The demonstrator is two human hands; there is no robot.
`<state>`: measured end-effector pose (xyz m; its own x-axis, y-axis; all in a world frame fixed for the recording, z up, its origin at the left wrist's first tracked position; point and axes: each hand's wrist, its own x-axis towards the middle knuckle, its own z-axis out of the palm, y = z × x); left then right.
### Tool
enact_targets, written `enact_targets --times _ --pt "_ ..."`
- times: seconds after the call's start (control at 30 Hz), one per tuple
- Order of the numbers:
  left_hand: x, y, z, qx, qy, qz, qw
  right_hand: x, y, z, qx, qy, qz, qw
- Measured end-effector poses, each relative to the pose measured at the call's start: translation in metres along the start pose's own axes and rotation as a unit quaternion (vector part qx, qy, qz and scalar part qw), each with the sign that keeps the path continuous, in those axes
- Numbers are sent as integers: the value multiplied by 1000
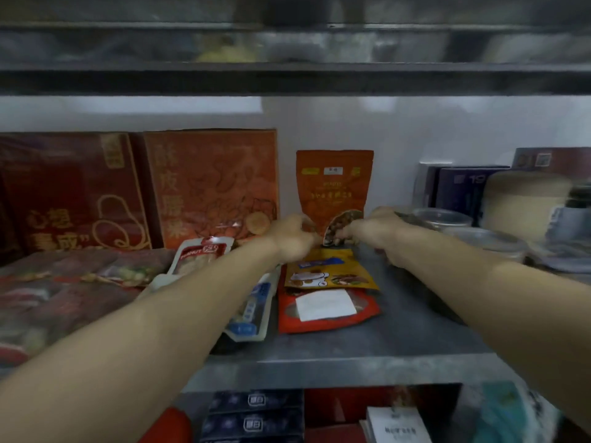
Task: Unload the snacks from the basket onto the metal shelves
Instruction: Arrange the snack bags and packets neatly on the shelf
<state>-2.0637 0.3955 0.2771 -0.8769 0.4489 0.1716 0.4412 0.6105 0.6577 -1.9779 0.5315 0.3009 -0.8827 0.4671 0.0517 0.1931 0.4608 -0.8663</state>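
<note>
Both hands are way in at the back of the metal shelf point(367, 350), working the bottom of the orange pouch point(334, 183). The left hand point(292, 236) is on its lower left corner and the right hand point(374, 228) on the lower right. The fingers point(343, 233) look curled in, pinching the pouch base, though it's pretty blurry. My guess is they're standing it upright against the wall so the label faces out and it doesn't flop.

The basket isn't in view, so I can't say what's left to unload.

It's crowded around there. An orange box point(211, 187) stands just left of the pouch, with a red box point(73, 193) beyond it. Plastic tubs point(443, 217) and a beige jar point(524, 203) sit near on the right. In front, a yellow pouch point(326, 270) lies on top of a red pouch point(326, 310), right between the forearms. A peanut pack point(200, 254) lies by the left wrist, easy to nudge when pulling back.
</note>
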Motion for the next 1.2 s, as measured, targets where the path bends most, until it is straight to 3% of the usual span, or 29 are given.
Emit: enact_targets --times 0.3,0.53,0.63,0.8,0.9,1.03,1.2 --pt "-51 -12 16 135 -116 92 980 -46 22 22 -41 39 95 994" --pt "-62 -21 27 166 -92 129 973 -46 29 23 18 51 172 984" --pt "-64 -20 28 172 -97 125 972 -43 39 19 146 9 179 973" --pt "-68 -20 31 142 -96 121 978 -28 51 27 225 85 230 943" --pt "-74 -20 31 134 -75 119 981 -17 53 30 252 95 213 939" --pt "-79 -26 28 132 -59 108 984 -16 56 25 241 176 188 936" --pt "-79 -30 34 155 -55 97 982 -41 54 18 311 60 155 936"
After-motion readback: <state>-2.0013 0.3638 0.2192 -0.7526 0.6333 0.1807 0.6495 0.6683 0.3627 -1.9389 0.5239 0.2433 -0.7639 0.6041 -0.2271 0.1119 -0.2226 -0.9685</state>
